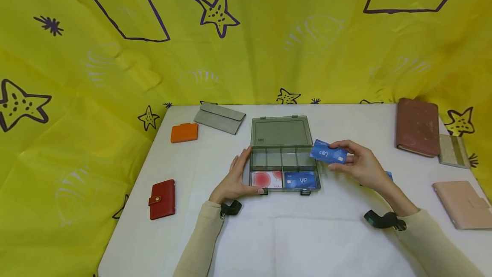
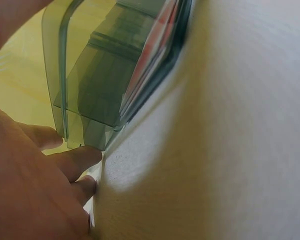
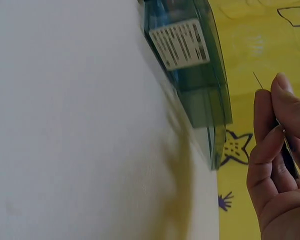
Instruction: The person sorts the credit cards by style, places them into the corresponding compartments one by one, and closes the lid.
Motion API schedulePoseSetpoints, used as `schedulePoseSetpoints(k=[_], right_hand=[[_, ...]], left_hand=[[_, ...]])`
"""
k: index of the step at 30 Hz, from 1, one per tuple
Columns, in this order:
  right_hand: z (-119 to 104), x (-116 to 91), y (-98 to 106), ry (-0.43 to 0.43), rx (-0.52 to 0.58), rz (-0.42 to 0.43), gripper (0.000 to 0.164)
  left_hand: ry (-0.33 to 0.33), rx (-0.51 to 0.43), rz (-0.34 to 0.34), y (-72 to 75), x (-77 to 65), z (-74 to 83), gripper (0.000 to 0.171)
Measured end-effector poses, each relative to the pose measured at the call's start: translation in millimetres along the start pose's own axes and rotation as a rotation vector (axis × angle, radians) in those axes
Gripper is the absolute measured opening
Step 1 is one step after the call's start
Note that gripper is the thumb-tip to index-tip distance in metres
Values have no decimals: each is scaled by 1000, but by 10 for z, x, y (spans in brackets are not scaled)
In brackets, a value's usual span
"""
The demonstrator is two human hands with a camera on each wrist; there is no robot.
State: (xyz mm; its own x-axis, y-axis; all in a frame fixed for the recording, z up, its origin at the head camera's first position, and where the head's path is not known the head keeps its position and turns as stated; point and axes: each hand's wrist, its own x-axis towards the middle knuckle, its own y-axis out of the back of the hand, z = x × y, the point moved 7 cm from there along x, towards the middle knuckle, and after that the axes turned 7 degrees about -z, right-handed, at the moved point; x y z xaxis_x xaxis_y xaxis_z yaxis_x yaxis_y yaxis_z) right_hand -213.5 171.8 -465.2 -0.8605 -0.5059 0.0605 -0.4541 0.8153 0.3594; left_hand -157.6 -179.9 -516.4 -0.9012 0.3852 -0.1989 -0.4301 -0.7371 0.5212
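Note:
A grey-green see-through divided box (image 1: 282,157) lies with its lid (image 1: 282,131) folded back. In its front compartments are a red-and-white card (image 1: 267,179) at the left and a blue VIP card (image 1: 300,180) at the right. Along the box's left side rest the outstretched fingers of my left hand (image 1: 235,178), the thumb at the front edge by a clasp. My right hand (image 1: 359,163) pinches another blue VIP card (image 1: 326,153) beside the box's right rear part; the right wrist view shows this card edge-on between thumb and fingers.
More blue (image 1: 389,175) peeks out behind my right wrist. Left on the white table (image 1: 246,234) lie an orange card holder (image 1: 184,133), a red snap wallet (image 1: 162,199) and a grey flap pouch (image 1: 220,117). A brown notebook (image 1: 417,127), a beige booklet (image 1: 454,151) and a pink folder (image 1: 463,204) lie right.

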Motion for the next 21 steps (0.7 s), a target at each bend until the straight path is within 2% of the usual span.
schedulePoseSetpoints(k=[4, 8, 15, 18, 21], right_hand=[[-43, 11, -139, 3, -22, -39, 64], [-79, 9, -265, -17, -25, -107, 63], [-119, -11, -470, -73, 61, -269, 73], [-123, -8, -545, -47, 46, -305, 74], [-119, -11, -591, -6, -24, -290, 70]], left_hand=[[-9, -5, -2, 7, -6, 17, 132], [-22, -3, -3, 12, -3, 32, 131], [0, -3, -7, 10, 0, 8, 132], [-6, -4, -7, 12, -1, 17, 132], [-5, 0, -9, 12, -2, 23, 132]])
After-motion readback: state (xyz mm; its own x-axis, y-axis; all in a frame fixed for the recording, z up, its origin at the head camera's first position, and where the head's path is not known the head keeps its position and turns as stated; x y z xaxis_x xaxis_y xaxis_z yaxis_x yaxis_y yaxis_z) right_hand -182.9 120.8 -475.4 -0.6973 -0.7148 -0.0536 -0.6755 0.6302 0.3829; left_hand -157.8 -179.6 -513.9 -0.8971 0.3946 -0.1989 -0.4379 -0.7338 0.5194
